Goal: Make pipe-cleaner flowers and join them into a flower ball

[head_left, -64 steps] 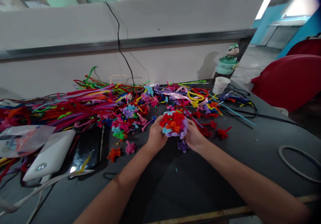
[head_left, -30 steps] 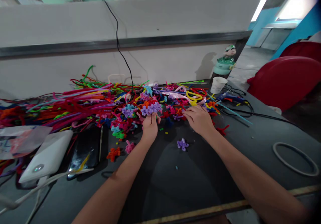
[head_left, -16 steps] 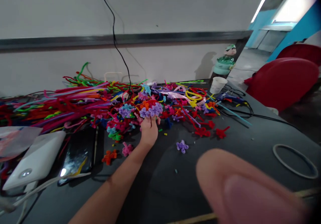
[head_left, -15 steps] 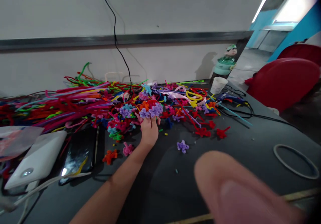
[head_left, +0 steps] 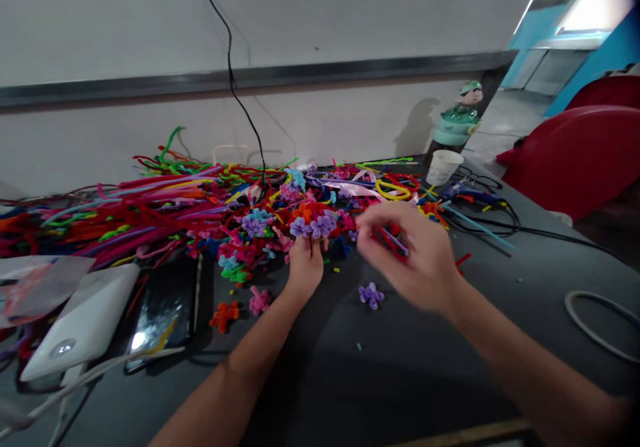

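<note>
My left hand point(head_left: 306, 263) is closed around a small bunch of pipe-cleaner flowers point(head_left: 314, 225), purple at the front with orange-red ones behind. It holds them just above the dark tabletop, at the front of the heap. To the right my right hand point(head_left: 413, 253) hovers, a little blurred, with fingers curled and thumb and forefinger apart. Nothing shows between them. Below and between the hands lies a single purple flower point(head_left: 371, 295). A pink flower point(head_left: 260, 300) and an orange flower point(head_left: 225, 316) rest beside my left forearm.
Loose pipe cleaners point(head_left: 165, 200) are heaped along the wall. On the left are a white power bank point(head_left: 83, 320), a black phone point(head_left: 165, 307) and cables. A paper cup point(head_left: 444, 167), a figurine bottle point(head_left: 456, 123) and a blue glue gun point(head_left: 470, 195) stand or lie at right.
My right hand has moved from close to the camera, forward and over the table, beside the heap. My left hand keeps hold of the flowers, and the view has shifted slightly.
</note>
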`<action>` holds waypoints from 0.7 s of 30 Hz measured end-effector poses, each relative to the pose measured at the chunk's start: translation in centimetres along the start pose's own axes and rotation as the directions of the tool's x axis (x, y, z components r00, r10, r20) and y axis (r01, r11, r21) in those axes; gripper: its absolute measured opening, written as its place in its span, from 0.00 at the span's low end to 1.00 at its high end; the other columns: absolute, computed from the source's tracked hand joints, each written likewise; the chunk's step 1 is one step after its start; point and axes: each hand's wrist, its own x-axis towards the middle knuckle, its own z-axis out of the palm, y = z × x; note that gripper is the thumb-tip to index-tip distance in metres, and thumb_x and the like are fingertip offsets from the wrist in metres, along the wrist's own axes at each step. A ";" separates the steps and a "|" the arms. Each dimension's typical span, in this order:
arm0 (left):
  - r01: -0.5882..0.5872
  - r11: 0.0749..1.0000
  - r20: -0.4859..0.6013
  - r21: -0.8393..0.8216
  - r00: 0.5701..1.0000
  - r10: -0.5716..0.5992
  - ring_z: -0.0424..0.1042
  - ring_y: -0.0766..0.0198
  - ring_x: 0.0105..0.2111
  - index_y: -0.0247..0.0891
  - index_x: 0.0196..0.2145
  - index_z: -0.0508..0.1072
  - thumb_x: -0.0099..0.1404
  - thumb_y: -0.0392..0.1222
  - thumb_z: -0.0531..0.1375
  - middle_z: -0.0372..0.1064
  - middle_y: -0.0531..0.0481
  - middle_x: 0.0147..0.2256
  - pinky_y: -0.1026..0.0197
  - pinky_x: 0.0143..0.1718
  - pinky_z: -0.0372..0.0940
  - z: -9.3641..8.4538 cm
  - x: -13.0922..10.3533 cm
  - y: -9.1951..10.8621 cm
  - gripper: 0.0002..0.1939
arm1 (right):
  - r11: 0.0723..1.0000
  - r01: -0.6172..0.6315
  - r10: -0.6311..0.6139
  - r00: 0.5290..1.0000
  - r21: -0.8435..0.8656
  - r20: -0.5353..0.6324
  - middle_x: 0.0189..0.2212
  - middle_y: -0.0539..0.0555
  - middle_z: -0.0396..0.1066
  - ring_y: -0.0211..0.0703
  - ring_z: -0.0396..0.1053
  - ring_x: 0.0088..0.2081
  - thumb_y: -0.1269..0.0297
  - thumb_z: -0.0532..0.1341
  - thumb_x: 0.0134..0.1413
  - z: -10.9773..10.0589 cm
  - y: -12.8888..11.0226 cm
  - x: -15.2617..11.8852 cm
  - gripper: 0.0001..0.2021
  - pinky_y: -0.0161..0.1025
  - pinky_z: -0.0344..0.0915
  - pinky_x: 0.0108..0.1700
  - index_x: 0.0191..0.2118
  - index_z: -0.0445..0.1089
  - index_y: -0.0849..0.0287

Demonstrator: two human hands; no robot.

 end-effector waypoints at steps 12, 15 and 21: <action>0.032 0.990 -0.009 0.141 0.999 -0.031 0.60 0.65 0.22 0.39 0.19 0.62 0.68 0.49 0.44 0.62 0.52 0.21 0.61 0.29 0.57 0.0 0.3 0.6 0.22 | 0.436 0.329 -0.102 0.943 -0.838 0.317 0.33 0.55 0.74 0.46 0.64 0.37 0.66 0.55 0.59 -2.4 10.6 1.7 0.12 0.44 0.57 0.42 0.40 0.76 0.54; 0.039 0.991 -0.018 0.131 0.999 -0.037 0.61 0.65 0.23 0.39 0.20 0.63 0.68 0.48 0.44 0.63 0.52 0.21 0.61 0.31 0.59 0.0 0.2 0.4 0.21 | 0.400 0.273 -0.047 0.960 -0.875 0.278 0.31 0.56 0.72 0.47 0.65 0.38 0.69 0.56 0.56 -2.6 10.4 1.8 0.10 0.45 0.58 0.43 0.33 0.77 0.56; 0.008 1.000 0.061 0.015 0.998 -0.009 0.71 0.60 0.32 0.38 0.26 0.68 0.65 0.43 0.49 0.71 0.47 0.28 0.56 0.42 0.65 0.5 0.1 -0.4 0.14 | 0.841 0.097 -0.066 0.995 -0.532 0.078 0.35 0.55 0.74 0.47 0.69 0.39 0.66 0.59 0.52 -2.2 10.4 1.3 0.08 0.44 0.62 0.43 0.37 0.74 0.56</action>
